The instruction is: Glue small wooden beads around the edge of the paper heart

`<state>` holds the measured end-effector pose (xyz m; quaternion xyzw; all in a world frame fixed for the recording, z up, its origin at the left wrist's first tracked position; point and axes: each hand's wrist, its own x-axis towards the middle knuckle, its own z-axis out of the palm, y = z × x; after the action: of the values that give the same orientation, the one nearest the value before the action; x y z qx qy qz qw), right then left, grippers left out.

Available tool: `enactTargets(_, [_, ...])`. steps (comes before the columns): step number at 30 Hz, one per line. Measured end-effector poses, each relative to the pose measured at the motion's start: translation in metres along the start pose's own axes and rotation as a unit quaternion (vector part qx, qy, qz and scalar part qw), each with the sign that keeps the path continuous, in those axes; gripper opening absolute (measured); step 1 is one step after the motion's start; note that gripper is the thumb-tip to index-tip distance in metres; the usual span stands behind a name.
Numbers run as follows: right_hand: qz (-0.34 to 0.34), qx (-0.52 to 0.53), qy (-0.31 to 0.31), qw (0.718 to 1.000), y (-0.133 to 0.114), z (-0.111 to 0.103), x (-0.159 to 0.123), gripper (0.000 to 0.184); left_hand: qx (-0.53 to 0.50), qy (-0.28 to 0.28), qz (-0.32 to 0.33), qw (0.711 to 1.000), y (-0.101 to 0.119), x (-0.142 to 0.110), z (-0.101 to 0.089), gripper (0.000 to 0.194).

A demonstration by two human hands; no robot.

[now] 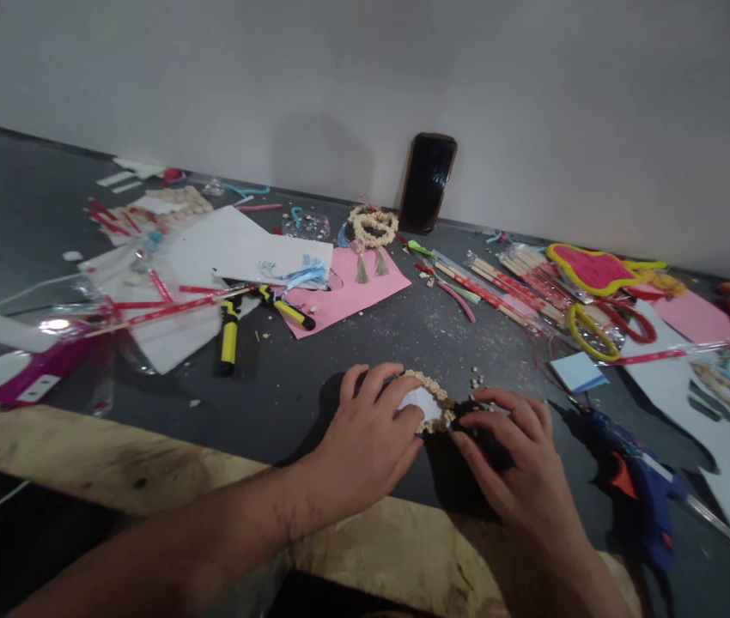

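On the dark tabletop in front of me lies a small ring of pale beads or chips (433, 382) with a white piece (422, 403) inside it. My left hand (374, 421) grips the ring's left side, fingers bent over its edge and the white piece. At the ring's right end, my right hand (513, 446) has its thumb and fingers drawn together beside a dark patch. Whatever those fingertips hold is too dark to make out. A few tiny beads (477, 376) lie just above the right fingers.
A blue glue gun (645, 481) lies at right, near yellow-handled scissors (590, 333). Yellow-black pliers (228, 335) are at left. Tasselled bead rings (373, 227) sit by pink paper (352, 296). A phone (428, 182) leans on the wall. Wrapped sticks (487, 292) and white sheets (210, 249) are scattered around.
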<state>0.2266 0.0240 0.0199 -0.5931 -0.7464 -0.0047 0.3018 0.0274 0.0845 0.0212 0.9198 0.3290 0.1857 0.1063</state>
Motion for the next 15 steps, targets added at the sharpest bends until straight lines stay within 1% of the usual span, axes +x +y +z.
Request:
enactTargets(2, [0.030,0.013,0.030,0.999,-0.001,-0.004,0.000,0.007,-0.004,0.003,0.001,1.000,0.000,0.000,0.000,0.016])
enactTargets(5, [0.085,0.044,0.099,0.990,-0.002,-0.007,-0.001,0.009,-0.011,0.009,0.003,1.000,-0.001,-0.001,0.000,0.019])
enactTargets(7, [0.121,0.078,0.153,0.978,-0.003,-0.007,-0.002,0.012,-0.016,0.015,0.001,1.000,-0.002,-0.002,-0.001,0.023])
enactTargets(10, [0.191,0.144,0.220,0.946,-0.003,-0.007,-0.003,0.016,-0.028,0.034,-0.007,0.999,-0.005,-0.001,-0.005,0.029])
enactTargets(12, [0.219,0.188,0.257,0.922,-0.004,-0.008,-0.003,0.016,-0.040,0.068,-0.022,0.997,-0.010,0.001,-0.011,0.027])
enactTargets(15, [0.212,0.262,0.327,0.883,-0.003,-0.009,-0.001,0.013,-0.057,0.159,-0.067,0.983,-0.019,0.006,-0.022,0.018])
